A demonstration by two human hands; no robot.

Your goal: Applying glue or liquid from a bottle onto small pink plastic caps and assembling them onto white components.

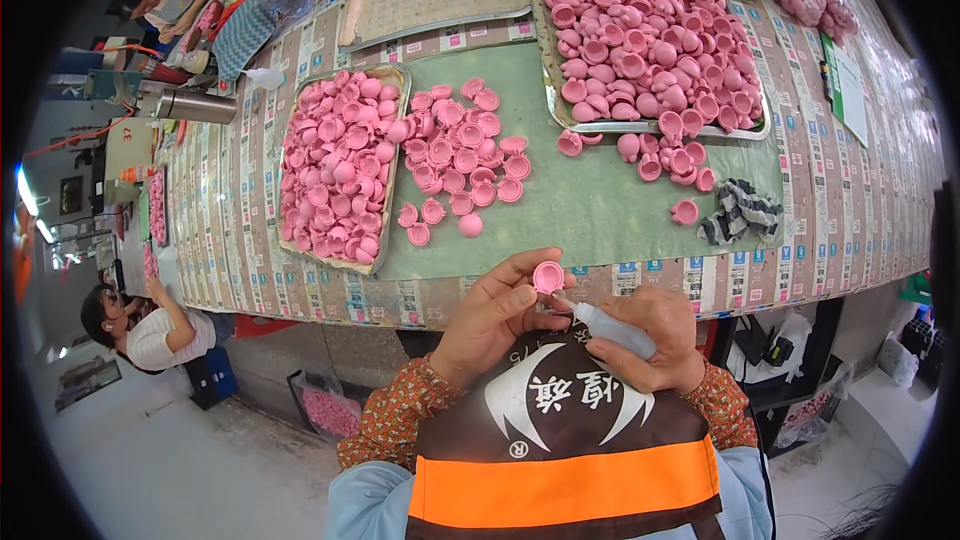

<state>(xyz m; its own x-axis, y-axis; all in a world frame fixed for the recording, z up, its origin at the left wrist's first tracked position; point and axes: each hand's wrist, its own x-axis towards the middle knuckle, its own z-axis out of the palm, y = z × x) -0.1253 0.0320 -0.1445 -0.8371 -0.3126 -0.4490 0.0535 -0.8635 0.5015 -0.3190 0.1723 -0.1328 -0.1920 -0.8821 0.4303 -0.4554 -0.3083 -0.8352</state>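
My left hand pinches a small pink rubber cup between thumb and fingers, just off the table's near edge. My right hand grips a small clear squeeze bottle whose white nozzle points left toward the cup. Both hands hover above my lap, over an apron with an orange band.
A green mat holds loose pink cups. A metal tray at left and a larger tray at back right are heaped with pink cups. A striped glove lies on the mat. Other people sit at far left.
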